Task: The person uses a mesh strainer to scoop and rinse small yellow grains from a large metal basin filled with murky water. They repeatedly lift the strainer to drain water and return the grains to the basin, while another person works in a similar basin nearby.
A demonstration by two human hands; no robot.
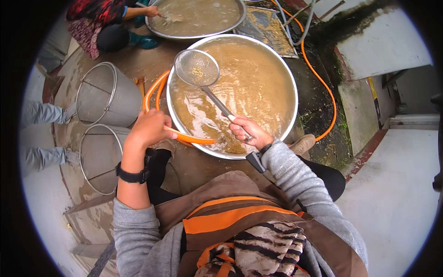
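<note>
Before me stands a wide metal basin [295, 90] of cloudy brown water, with grain settled on its bottom. My left hand [148, 128] grips an orange hose [193, 138] near its end, which reaches over the basin's near rim. In my right hand [250, 132] is the metal handle of a round mesh strainer [197, 68], its bowl above the water on the far left side. A small clump of yellowish grain [197, 71] lies in the mesh. Whether water runs from the hose I cannot tell for certain.
Beyond stands a second basin [244, 17], where another person's hand [152, 11] holds a tool in the water. Two metal buckets [129, 93] lie tipped at left, near a person's legs [45, 112]. A grain-strewn dark mat [266, 29] and more orange hose [327, 86] lie at right.
</note>
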